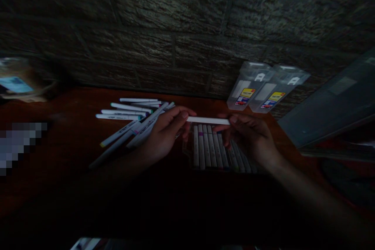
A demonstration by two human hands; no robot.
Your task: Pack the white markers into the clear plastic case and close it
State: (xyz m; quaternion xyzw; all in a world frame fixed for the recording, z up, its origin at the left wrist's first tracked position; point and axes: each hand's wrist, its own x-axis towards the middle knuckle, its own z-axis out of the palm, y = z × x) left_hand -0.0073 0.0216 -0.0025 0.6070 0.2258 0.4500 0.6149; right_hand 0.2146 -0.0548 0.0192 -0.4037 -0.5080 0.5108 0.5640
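Observation:
Between my two hands a white marker (pixel 208 120) is held level, one end in each hand. The fingers and thumb of my left hand (pixel 170 129) pinch its left end. My right hand (pixel 249 134) grips the right end, fingers curled around it. Just below, a row of white markers (pixel 210 150) lies side by side in a clear case, partly covered by my right hand. To the left of my left hand, a loose pile of white markers (pixel 125 116) with coloured ends rests on the brown table (pixel 73 117).
Two clear plastic boxes (pixel 241 90) with yellow and blue labels stand against the stone block wall (pixel 172 50). A grey panel (pixel 331 101) leans at the right. A jar-like container (pixel 17 80) with a light label is at the far left. The foreground is very dark.

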